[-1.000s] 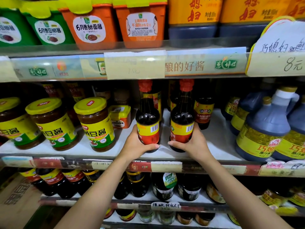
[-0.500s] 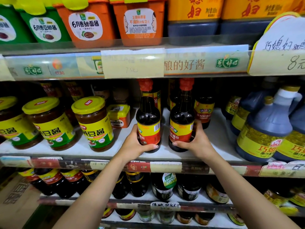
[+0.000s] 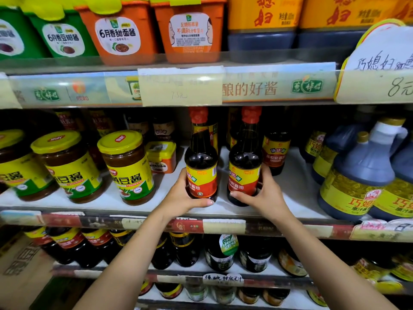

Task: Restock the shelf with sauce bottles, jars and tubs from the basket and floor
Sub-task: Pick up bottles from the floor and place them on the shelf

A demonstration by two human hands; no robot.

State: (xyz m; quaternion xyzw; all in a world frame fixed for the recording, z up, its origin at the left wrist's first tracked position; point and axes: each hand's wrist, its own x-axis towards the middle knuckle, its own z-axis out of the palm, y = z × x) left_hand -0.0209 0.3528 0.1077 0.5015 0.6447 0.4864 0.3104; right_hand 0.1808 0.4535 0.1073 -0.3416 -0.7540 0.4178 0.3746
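1. The left arm (image 3: 125, 262) is bare and slants up and to the right from the lower left.
2. The left hand (image 3: 180, 198) grips the left bottle (image 3: 201, 173) low down, with the thumb across its front near the base and the fingers round its left side.
3. The right arm (image 3: 330, 262) is bare and slants up and to the left from the lower right.
4. The right hand (image 3: 267, 195) grips the right bottle (image 3: 244, 175) low down, with the thumb across the front and the fingers curled round its right side.

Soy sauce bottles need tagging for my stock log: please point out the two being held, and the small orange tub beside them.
Left soy sauce bottle (image 3: 202, 177): head view, on its front label.
Right soy sauce bottle (image 3: 244, 179): head view, on its front label.
Small orange tub (image 3: 162, 165): head view, on its front wall.
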